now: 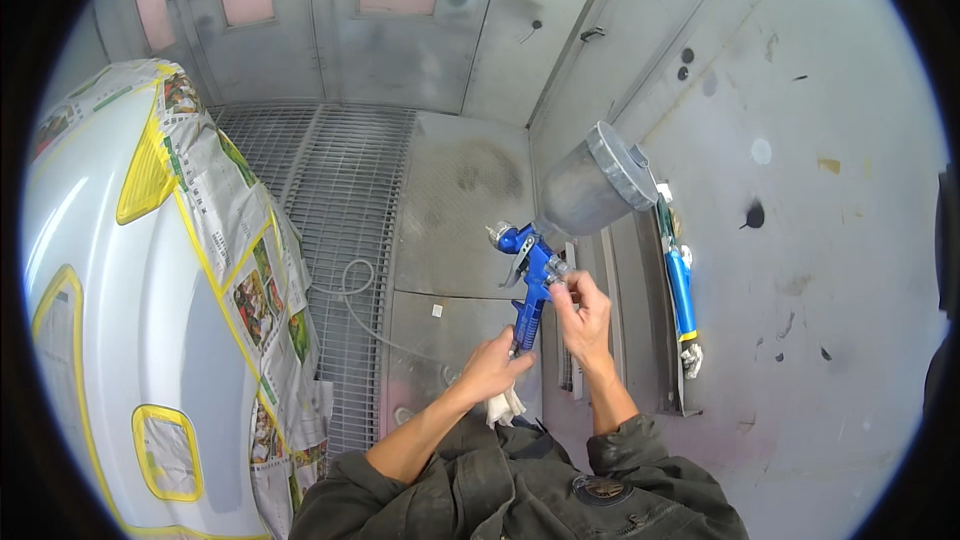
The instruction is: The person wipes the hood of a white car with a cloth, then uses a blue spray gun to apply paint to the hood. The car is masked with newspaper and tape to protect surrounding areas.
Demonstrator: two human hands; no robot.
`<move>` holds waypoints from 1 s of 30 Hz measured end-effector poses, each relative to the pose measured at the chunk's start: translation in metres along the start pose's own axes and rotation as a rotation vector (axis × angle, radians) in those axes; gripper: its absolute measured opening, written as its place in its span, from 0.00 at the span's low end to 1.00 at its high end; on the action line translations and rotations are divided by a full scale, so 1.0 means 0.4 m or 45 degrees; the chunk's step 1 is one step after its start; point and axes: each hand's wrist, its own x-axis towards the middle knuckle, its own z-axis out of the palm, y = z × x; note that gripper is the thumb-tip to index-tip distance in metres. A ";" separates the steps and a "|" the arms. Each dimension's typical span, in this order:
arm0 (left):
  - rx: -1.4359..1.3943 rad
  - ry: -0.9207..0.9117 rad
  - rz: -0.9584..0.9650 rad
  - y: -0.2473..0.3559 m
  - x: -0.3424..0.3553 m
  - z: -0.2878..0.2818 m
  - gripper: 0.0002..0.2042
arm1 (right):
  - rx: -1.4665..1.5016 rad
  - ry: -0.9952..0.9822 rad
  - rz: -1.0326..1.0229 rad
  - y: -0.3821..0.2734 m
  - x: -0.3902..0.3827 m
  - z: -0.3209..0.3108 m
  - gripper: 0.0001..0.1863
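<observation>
The blue spray gun [528,285], held at chest height over the floor grating [340,240], is rigid and judged top-heavy under its grey cup [595,185]; left hand [492,365] fingers grip the handle base, right hand [582,312] fingers pinch a rear knob.

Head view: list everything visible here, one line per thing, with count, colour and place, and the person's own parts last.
spray gun: one, blue body, centre, handle gripped from below.
paint cup: one, grey, lidded, atop the spray gun.
cloth: one, white, under the lower hand.
car body panel: one, white, left side.
newspaper masking: several sheets, printed, edged with yellow tape, on the panel.
hose: one, pale, lying on the floor grate.
floor grate: grey metal, centre left.
blue tool: one, hanging on the right wall.
booth wall: grey, paint-spotted, right.
left hand: holds the gun's handle.
right hand: fingers at the gun's rear knob.
</observation>
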 end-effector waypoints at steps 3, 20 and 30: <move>0.038 -0.094 -0.009 0.004 0.012 -0.002 0.22 | 0.302 -0.136 0.133 0.004 -0.017 0.060 0.32; -0.973 -0.325 -0.053 -0.040 0.042 -0.017 0.15 | 1.009 0.166 0.402 -0.101 0.012 0.082 0.18; -0.781 -0.189 -0.037 -0.038 0.033 -0.047 0.16 | 0.911 0.149 0.438 -0.110 0.013 0.099 0.13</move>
